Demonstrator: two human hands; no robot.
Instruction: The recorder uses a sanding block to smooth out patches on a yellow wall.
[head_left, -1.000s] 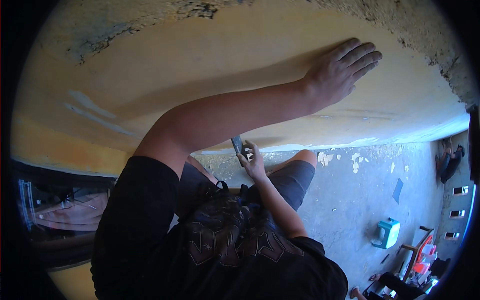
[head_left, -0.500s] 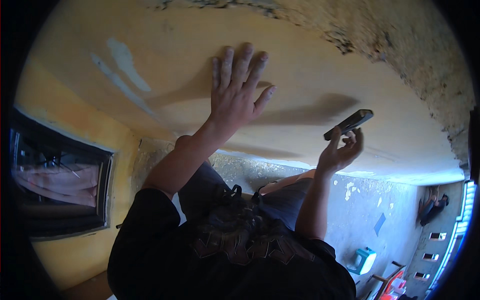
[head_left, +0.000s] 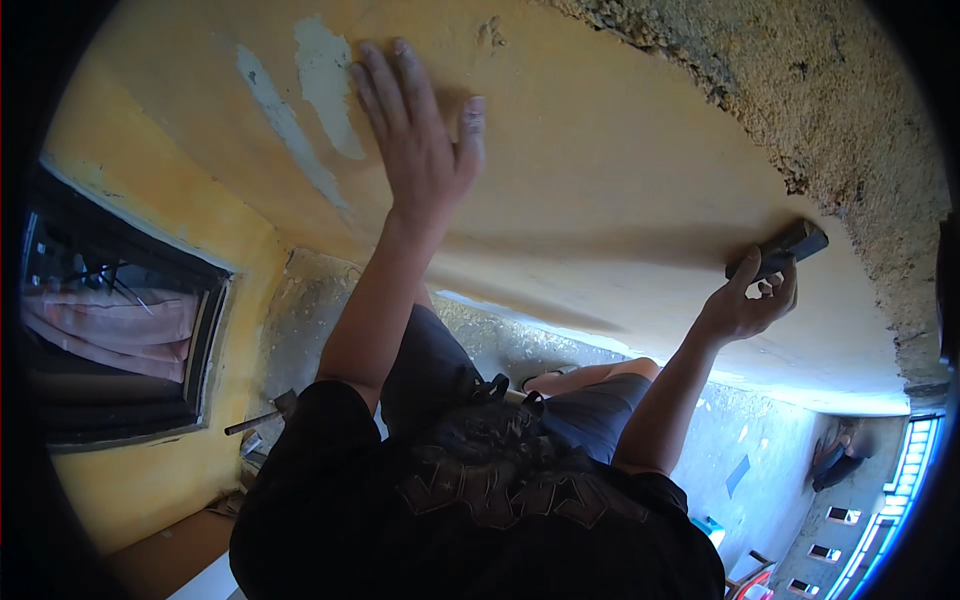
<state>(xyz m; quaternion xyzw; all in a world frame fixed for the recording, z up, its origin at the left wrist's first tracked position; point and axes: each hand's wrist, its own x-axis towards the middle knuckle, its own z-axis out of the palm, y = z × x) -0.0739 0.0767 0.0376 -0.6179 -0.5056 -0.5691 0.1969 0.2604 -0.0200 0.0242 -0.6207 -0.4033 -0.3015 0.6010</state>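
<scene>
My left hand (head_left: pixel 422 145) rests with fingers stretched out against the yellow painted wall (head_left: pixel 600 150), just right of some pale patches (head_left: pixel 325 80). Its fingertips look dusted with whitish powder. On the right, my right hand (head_left: pixel 745 308) grips a dark oblong block (head_left: pixel 795 243) between thumb and fingers. The block lies close against the wall, near the border where paint gives way to rough bare plaster (head_left: pixel 800 90). Its shadow runs left from it; whether its whole face touches the wall I cannot tell.
A dark-framed window (head_left: pixel 120 310) is at the left, with a rod-like tool (head_left: pixel 255 420) and odds and ends below it. A person (head_left: pixel 840 460) sits at the far right near a barred opening (head_left: pixel 905 480). A turquoise container (head_left: pixel 710 528) stands on the floor at lower right.
My left hand has slid left and up along the wall toward the pale patches. My right hand has carried the block to the right, closer to the wall and the rough plaster.
</scene>
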